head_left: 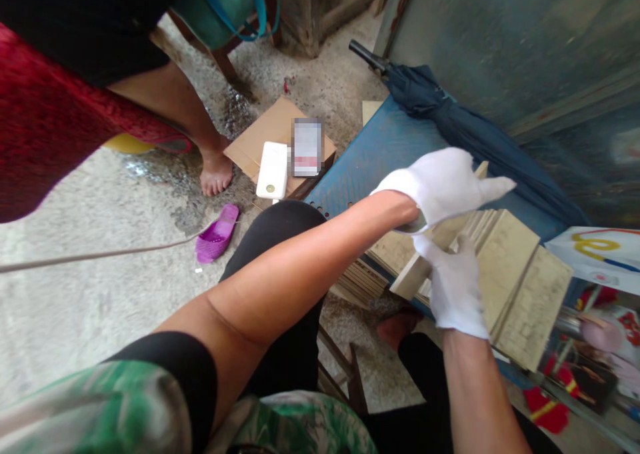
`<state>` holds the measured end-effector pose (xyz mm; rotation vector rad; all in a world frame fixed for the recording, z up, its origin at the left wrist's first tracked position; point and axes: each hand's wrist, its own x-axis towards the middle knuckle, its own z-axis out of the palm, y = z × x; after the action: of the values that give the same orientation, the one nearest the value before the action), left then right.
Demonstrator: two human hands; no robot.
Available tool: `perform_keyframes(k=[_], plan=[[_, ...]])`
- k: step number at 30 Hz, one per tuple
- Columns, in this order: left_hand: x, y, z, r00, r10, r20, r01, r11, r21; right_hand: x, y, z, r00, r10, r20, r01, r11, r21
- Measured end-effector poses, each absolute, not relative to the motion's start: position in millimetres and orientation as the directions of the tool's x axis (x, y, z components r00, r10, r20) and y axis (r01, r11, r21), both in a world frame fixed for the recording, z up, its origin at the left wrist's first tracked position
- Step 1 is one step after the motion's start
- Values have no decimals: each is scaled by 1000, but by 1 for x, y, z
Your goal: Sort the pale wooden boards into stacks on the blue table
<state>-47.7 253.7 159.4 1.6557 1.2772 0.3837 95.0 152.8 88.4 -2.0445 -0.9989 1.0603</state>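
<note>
Both my hands wear white gloves. My left hand (445,184) reaches across from the left and closes over the top of a pale wooden slat (425,264) that sticks out of a row of thin wooden boards (520,287). My right hand (456,287) comes up from below and grips the same slat at its lower end. The boards lean in a stack on a blue perforated surface (370,161) in front of my knees.
A folded dark umbrella (465,127) lies along the blue surface. On the concrete floor lie flat cardboard (260,137) with a white box (273,171), a purple sandal (217,234) and a cord. Another person's bare leg (200,134) stands at the left. Colourful packaging (595,254) is at the right.
</note>
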Motion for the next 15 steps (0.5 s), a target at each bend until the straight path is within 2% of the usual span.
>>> perform_keyframes(k=[2, 6, 15], plan=[[-59, 260, 160, 316, 923, -221, 596, -12, 803, 102, 156, 77, 421, 816, -397, 425, -564, -708], [-75, 267, 161, 226, 961, -162, 641, -21, 768, 112, 161, 49, 530, 743, -409, 610, -669, -424], [-80, 264, 166, 268, 939, -215, 625, 0, 780, 107, 178, 6, 596, 691, -409, 692, -700, -174]])
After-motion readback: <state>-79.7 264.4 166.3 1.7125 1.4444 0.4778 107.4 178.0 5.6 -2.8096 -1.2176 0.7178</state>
